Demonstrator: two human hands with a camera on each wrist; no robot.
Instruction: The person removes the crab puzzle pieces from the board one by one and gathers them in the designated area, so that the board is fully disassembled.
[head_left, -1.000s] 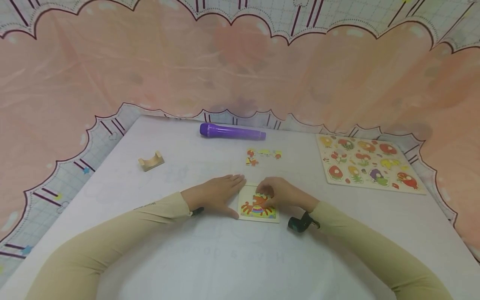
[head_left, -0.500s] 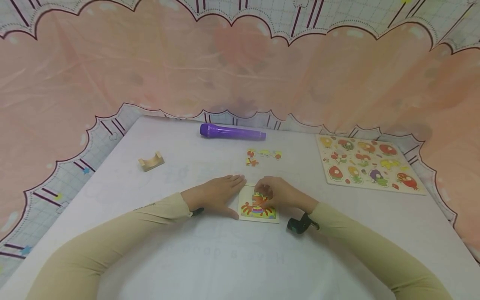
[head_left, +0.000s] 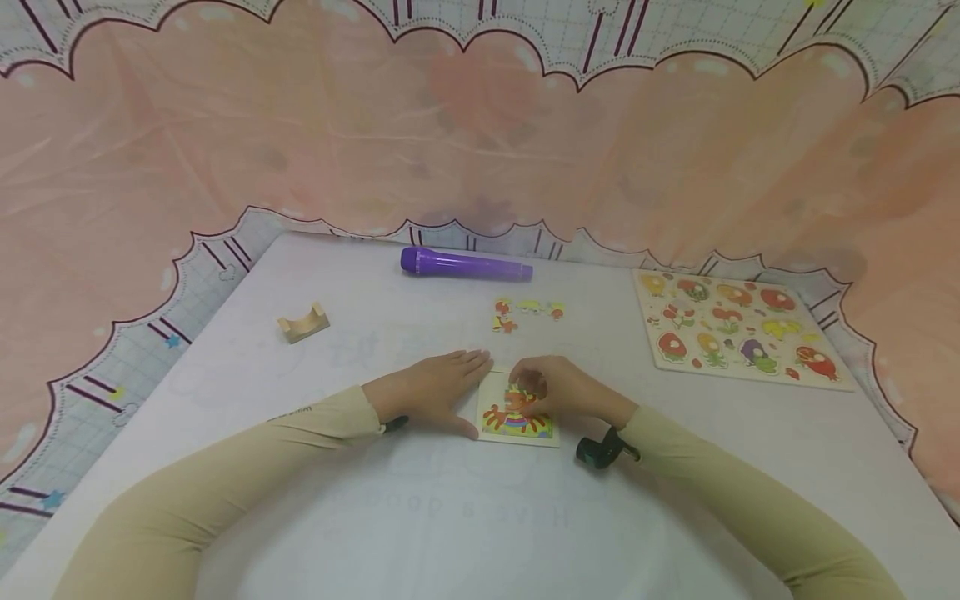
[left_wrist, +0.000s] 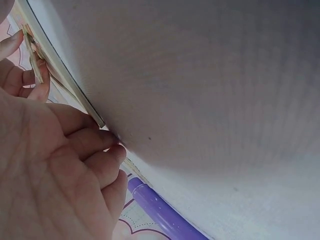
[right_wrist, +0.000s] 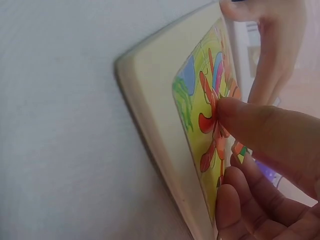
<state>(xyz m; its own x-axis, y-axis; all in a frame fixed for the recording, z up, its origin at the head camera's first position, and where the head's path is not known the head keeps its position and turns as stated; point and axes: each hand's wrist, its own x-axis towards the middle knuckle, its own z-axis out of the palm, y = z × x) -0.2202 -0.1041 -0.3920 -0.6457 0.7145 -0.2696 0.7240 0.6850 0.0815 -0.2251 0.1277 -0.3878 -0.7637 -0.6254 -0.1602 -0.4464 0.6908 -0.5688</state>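
A small wooden jigsaw board (head_left: pixel 491 383) with a red, many-legged cartoon figure on yellow lies mid-table. My left hand (head_left: pixel 435 387) is flat beside it, fingers straight, with fingertips and thumb at its left edge. From the right, my right hand (head_left: pixel 570 387) reaches over the board and pinches a thin jigsaw piece (left_wrist: pixel 34 57) between thumb and fingers. In the right wrist view that piece shows an orange, yellow and green corner, tilted close over the upper part of the picture. The right thumb (right_wrist: pixel 270 130) hides much of it.
Several loose jigsaw pieces (head_left: pixel 504 321) lie beyond the board. Farther back is a purple toy microphone (head_left: pixel 465 264). A curved wooden block (head_left: pixel 303 323) sits to the left, and a large fruit puzzle board (head_left: pixel 727 342) to the right. A patterned curtain (head_left: pixel 480 125) borders the table's back.
My right fingers have shifted slightly over the upper part of the picture, with the piece still pinched. My left hand and the board have stayed put.
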